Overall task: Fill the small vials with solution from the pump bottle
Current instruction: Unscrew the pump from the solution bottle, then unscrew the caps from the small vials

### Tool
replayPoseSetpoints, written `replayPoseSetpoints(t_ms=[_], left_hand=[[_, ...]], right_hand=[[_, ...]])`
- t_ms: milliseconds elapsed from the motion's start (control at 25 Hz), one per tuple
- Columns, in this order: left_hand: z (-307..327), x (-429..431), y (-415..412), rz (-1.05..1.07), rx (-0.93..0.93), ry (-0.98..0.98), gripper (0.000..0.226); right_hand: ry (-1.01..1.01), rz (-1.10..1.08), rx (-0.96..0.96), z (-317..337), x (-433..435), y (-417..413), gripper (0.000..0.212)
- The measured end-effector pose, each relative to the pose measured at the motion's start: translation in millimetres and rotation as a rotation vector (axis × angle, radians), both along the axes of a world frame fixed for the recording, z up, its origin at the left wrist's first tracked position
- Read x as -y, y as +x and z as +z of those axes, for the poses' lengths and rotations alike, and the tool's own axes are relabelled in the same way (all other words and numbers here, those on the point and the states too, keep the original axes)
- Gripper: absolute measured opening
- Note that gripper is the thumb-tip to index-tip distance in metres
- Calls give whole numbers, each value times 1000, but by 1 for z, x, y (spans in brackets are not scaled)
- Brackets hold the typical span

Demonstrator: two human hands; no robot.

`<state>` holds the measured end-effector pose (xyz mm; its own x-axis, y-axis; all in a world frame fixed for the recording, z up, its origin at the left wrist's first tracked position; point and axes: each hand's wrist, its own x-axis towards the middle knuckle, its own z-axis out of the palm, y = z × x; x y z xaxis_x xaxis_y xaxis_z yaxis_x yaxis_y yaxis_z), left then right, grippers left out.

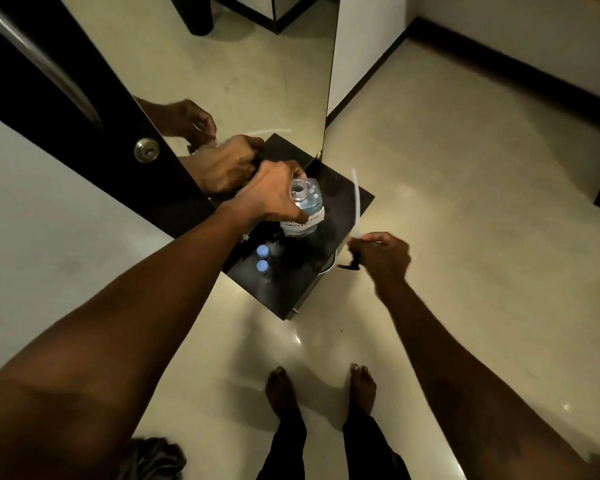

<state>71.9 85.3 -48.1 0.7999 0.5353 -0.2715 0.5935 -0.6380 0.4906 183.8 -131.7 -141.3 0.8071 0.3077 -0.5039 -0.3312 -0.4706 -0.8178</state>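
A clear pump bottle (303,206) with bluish liquid and a white label stands on a small black table (291,289). Its neck is uncovered, with no pump on it. My left hand (274,195) grips the bottle's shoulder from the left. My right hand (378,254) is off the table's right edge and holds the removed pump head, whose white dip tube (356,202) sticks up and away from me. Two small vials with blue caps (262,258) stand close together on the table in front of the bottle.
A tall mirror (222,81) leans against the wall behind the table and reflects my hands. A dark door with a round knob (147,150) is at the left. My bare feet (321,386) stand on the pale tiled floor near the table.
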Motion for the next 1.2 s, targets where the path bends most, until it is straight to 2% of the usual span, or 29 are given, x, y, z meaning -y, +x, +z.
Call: replayPoseSetpoints(t_ms=[200, 320, 440, 640, 720, 840, 920, 1080, 1200], left_hand=[[-14, -1, -5, -10, 30, 7, 69], [-22, -1, -9, -17, 12, -6, 68], [-25, -1, -9, -14, -30, -18, 78], [-21, 5, -23, 42, -44, 14, 107], [-21, 20, -49, 129, 117, 31, 100], [-39, 67, -106, 472, 384, 92, 62], [-63, 99, -138, 650, 390, 22, 51], [-98, 122, -145, 756, 251, -150, 53], [-106, 127, -126, 834, 288, -205, 53]], right_hand=[[-163, 203, 139, -55, -46, -28, 29], [-178, 188, 157, -66, -55, -33, 34], [-159, 204, 216, -70, -60, -35, 34], [-162, 311, 167, -66, -56, -30, 40], [-176, 367, 155, -59, -52, -24, 43], [-180, 391, 161, -49, -43, -21, 42], [-193, 417, 208, -46, -36, -22, 37], [-248, 439, 331, -41, -26, -29, 29], [-87, 515, 566, -34, -23, -50, 16]])
